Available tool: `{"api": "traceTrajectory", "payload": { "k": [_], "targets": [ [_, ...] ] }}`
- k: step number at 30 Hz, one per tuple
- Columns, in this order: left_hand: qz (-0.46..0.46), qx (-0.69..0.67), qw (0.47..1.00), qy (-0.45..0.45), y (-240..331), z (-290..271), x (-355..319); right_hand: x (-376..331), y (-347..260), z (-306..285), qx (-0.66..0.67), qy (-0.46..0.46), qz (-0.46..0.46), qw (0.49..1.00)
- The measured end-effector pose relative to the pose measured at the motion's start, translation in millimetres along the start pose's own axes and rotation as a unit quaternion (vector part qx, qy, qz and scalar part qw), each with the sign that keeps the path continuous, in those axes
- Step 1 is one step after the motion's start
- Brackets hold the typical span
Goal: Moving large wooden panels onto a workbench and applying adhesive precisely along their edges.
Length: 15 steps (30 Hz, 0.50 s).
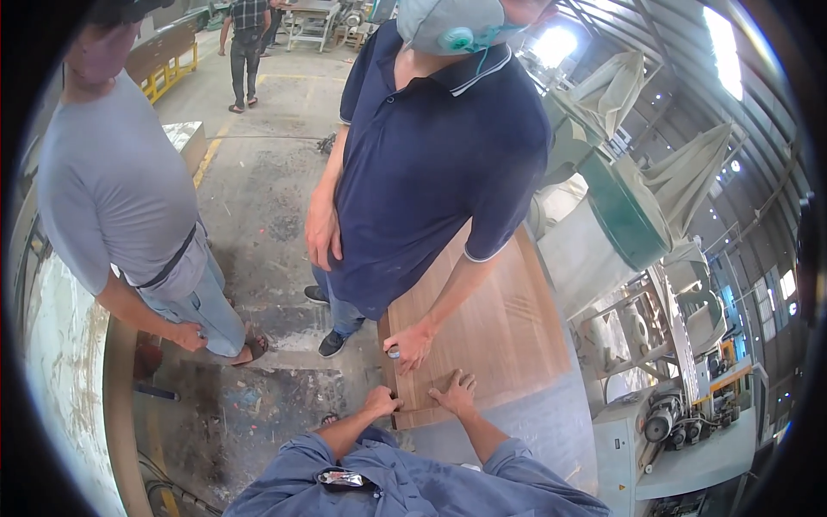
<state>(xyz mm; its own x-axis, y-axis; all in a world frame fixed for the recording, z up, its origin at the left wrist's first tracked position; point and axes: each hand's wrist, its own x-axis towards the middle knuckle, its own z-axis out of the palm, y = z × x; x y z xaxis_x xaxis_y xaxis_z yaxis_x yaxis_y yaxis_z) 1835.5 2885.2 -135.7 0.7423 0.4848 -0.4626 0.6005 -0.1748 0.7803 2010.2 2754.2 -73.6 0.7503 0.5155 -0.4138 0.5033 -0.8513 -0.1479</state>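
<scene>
A broad brown wooden panel [508, 319] lies on a smooth grey table [538, 439] in front of me and to the right. My left hand [381, 401] is closed at the panel's near left edge, its fingertips curled against it. On the panel's top, close to that corner, my right hand [456, 394] rests with fingers spread, holding nothing. Just beyond my hands, a co-worker's hand [413, 346] is at the same left edge, with a small, pale, rounded object [394, 351] in its fingers; its kind is unclear.
That co-worker, in a dark blue shirt [439, 164], stands across from me. Another person in a grey shirt [125, 172] stands at left beside a whitish, worn surface [65, 362]. Machinery with a green drum [624, 202] and a motor [662, 422] stands at right. A cable [164, 487] lies lower left.
</scene>
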Motion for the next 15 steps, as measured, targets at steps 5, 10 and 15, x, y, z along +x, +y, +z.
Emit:
{"api": "traceTrajectory", "payload": {
  "k": [5,10,15],
  "targets": [
    [-0.006,0.030,1.000,0.007,1.6,-0.4,-1.3,-2.4,3.2,1.4,0.007,-0.004,0.006,1.000],
    [0.032,-0.006,0.999,0.018,-4.5,7.8,-4.3,-5.0,8.9,10.0,0.007,0.053,-0.059,0.997],
    [0.011,0.034,0.999,0.013,-0.1,8.3,2.6,2.1,5.7,5.0,0.022,0.028,-0.010,0.999]
  ]
}}
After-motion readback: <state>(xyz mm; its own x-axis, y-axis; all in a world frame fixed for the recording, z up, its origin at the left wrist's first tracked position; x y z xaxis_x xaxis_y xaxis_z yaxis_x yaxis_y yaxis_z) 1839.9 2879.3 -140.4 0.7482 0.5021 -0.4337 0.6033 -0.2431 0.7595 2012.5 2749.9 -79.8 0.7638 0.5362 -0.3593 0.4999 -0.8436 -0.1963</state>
